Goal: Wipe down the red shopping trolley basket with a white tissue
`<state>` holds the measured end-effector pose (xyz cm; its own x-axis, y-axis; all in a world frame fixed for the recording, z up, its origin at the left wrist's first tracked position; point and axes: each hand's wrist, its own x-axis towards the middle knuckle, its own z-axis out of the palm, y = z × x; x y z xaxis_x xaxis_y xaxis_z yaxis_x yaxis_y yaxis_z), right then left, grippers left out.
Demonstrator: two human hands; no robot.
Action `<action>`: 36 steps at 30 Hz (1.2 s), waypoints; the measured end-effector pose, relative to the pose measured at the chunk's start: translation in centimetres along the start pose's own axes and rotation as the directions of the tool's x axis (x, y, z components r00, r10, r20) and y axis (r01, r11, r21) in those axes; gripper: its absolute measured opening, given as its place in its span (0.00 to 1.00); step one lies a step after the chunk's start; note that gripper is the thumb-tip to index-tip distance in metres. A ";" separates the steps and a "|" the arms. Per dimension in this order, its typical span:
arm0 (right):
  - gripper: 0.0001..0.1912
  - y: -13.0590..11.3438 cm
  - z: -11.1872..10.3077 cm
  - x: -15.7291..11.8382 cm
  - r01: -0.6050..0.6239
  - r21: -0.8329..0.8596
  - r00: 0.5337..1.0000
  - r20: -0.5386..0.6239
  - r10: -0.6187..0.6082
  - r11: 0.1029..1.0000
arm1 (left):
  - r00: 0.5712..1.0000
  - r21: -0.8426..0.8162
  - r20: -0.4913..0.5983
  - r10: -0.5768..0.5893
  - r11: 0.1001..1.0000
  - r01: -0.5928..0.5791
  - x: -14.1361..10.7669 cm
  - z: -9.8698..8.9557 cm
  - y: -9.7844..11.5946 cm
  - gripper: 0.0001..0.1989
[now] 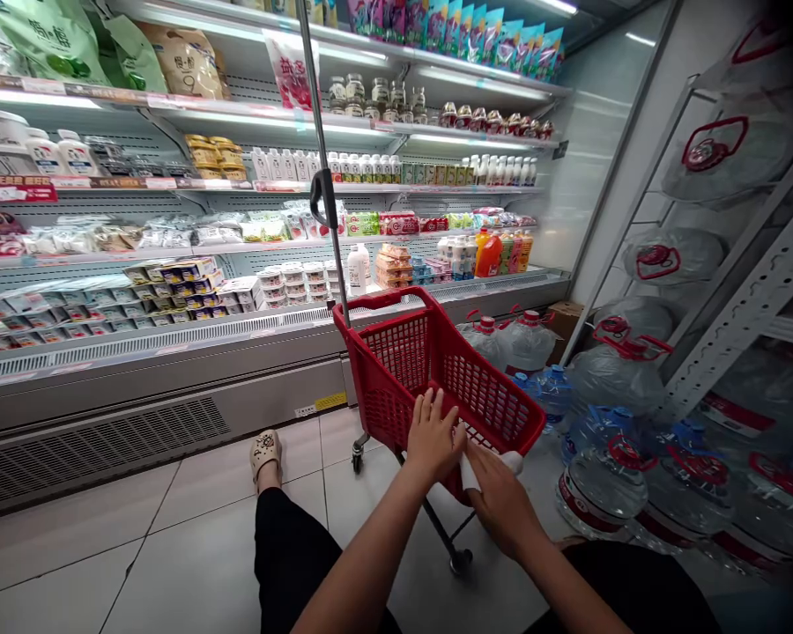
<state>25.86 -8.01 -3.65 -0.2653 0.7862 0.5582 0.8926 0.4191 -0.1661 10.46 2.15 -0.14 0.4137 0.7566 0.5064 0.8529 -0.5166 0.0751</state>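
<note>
A small red shopping cart [396, 387] stands in front of me, its basket open at the top and a tall thin pole rising from its far left corner. My left hand [436, 436] is over the cart's near end, fingers spread, palm down, with nothing seen in it. Close beside it, my right hand [499, 489] lies over a smooth white bottle-like object [514, 461]. Its rounded end shows past the fingers, and the rest is mostly covered. The fingertips of both hands nearly meet.
A lit refrigerated display [251, 339] spans the back, its shelves holding yogurt cups, bottles, jars and bags. Large water jugs [601, 489] crowd the floor on the right, by a white metal rack [720, 343]. My foot in a beige clog [265, 453] rests on the tiles.
</note>
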 end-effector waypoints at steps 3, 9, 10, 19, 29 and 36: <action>0.44 -1.4 -0.6 -0.8 0.111 0.029 0.991 0.071 -0.113 0.993 | 0.999 0.011 0.022 -0.042 0.999 0.042 -0.6 -0.5 -1.5 0.24; 0.36 2.4 -1.9 -1.9 0.165 -0.015 0.975 0.156 -0.161 0.986 | 0.992 0.060 0.045 -0.119 0.991 0.116 -1.3 -2.4 -5.4 0.30; 0.35 3.8 -1.9 -1.9 0.151 -0.039 0.979 0.143 -0.144 0.988 | 0.991 0.066 0.044 -0.129 0.990 0.126 -1.5 -2.5 -5.5 0.32; 0.38 4.3 0.4 -2.9 0.115 -0.174 0.993 0.033 -0.111 0.978 | 0.977 0.116 0.128 -0.168 0.981 0.153 -2.2 -2.1 -1.3 0.36; 0.42 2.9 -3.1 -3.6 0.357 0.029 0.921 0.154 -0.357 0.933 | 0.983 -0.063 0.117 0.141 0.989 -0.135 -6.0 -4.2 -0.9 0.38; 0.34 7.3 -4.7 -0.4 0.451 0.081 0.869 0.185 -0.458 0.889 | 0.911 -0.089 0.195 0.364 0.931 -0.353 -5.8 -6.9 -5.7 0.35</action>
<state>34.17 -7.39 -1.24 -0.7072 0.5754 0.4107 0.6441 0.7640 0.0388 0.96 -2.06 2.36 0.7491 0.5795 0.3210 0.6202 -0.7838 -0.0322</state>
